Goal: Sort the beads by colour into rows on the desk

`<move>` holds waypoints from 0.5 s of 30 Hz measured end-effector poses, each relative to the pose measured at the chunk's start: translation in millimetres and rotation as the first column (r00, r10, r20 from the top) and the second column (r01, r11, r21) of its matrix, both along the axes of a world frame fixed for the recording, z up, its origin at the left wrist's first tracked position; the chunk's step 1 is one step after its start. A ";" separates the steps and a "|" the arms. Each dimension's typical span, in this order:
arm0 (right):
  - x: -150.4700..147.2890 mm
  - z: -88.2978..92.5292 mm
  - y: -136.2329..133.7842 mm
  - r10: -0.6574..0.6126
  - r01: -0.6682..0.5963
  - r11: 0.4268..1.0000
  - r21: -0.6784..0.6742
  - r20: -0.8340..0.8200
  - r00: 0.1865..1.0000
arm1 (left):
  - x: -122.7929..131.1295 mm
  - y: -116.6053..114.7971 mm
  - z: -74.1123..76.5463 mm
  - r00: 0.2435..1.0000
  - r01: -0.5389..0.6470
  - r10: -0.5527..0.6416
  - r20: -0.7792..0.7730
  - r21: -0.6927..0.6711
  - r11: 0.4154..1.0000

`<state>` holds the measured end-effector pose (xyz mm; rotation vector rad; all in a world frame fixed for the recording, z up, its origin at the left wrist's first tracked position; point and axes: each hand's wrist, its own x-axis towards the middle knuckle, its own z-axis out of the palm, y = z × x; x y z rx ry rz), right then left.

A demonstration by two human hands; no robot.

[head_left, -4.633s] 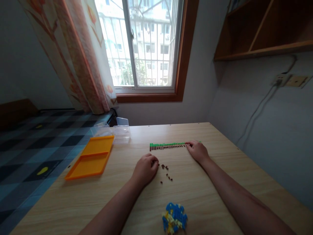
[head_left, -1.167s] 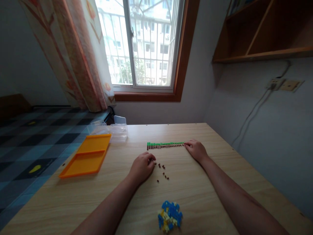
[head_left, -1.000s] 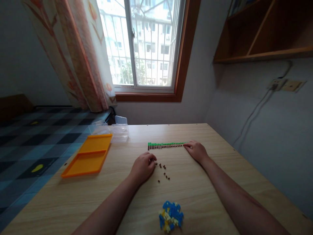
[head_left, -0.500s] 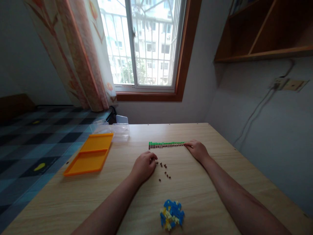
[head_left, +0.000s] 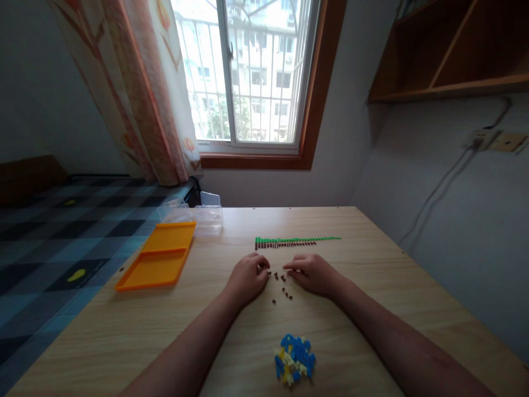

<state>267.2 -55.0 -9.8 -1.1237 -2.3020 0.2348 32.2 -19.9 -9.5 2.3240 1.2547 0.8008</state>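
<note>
Several tiny brown building pieces (head_left: 283, 289) lie scattered in the middle of the table. At their left edge rests my left hand (head_left: 249, 278), its fingers curled and fingertips turned down; what they hold, if anything, is hidden. From the other side my right hand (head_left: 313, 273) reaches over the scatter, index finger stretched out and fingers apart, nothing visible in them. Beyond both hands runs a line of green pieces (head_left: 306, 239), with a shorter line of brown pieces (head_left: 285, 245) directly in front of it. Nearer me sits a heap of blue and yellow pieces (head_left: 295, 358).
An orange two-part tray (head_left: 152, 269) lies at the table's left side. Behind it stand clear plastic boxes (head_left: 209, 220). A checkered bed (head_left: 37, 237) adjoins the table on the left, and a wall shelf (head_left: 446, 91) hangs at upper right.
My right hand has moved left and nearer, from the right end of the brown line to the loose brown pieces. My left hand stays beside them. The view has shifted slightly.
</note>
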 end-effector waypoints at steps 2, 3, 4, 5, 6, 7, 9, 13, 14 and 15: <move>-4.7 2.3 -4.2 0.027 -0.027 0.999 -0.022 0.011 1.000 | 0.5 -0.9 0.8 1.000 0.014 -0.014 0.017 -0.007 1.000; -5.5 3.3 -5.6 0.037 -0.037 0.999 -0.027 0.014 0.999 | 0.7 -1.4 1.2 1.000 0.018 -0.018 0.025 -0.009 1.000; -5.7 4.2 -6.7 0.047 -0.047 0.998 -0.029 0.016 0.999 | 0.9 -2.1 1.4 0.999 0.020 -0.020 0.031 -0.010 1.000; -5.5 4.8 -7.4 0.056 -0.055 0.998 -0.026 0.016 0.998 | 1.0 -2.7 1.6 0.999 0.022 -0.021 0.034 -0.012 1.000; -5.3 5.1 -7.9 0.062 -0.062 0.998 -0.022 0.013 0.998 | 1.1 -3.3 1.5 0.999 0.023 -0.022 0.034 -0.013 1.000; -5.2 5.1 -8.1 0.064 -0.064 0.998 -0.015 0.010 0.998 | 1.0 -3.9 1.3 0.999 0.022 -0.022 0.032 -0.012 1.000; -5.3 4.3 -8.2 0.061 -0.061 0.998 -0.004 0.001 0.998 | 0.6 -4.4 0.4 0.999 0.023 -0.023 0.024 -0.004 1.000; -6.2 1.4 -7.6 0.057 -0.057 0.998 0.003 0.015 0.998 | 0.2 -3.2 -1.6 0.999 0.032 -0.032 0.018 0.013 0.999; -6.4 0.7 -7.4 0.053 -0.053 0.999 0.006 0.025 0.998 | 0.3 -2.7 -1.9 0.999 0.036 -0.037 0.017 0.016 0.999; -6.6 0.2 -7.2 0.049 -0.050 0.999 0.011 0.036 0.998 | 0.5 -2.4 -2.0 0.999 0.041 -0.041 0.017 0.018 0.999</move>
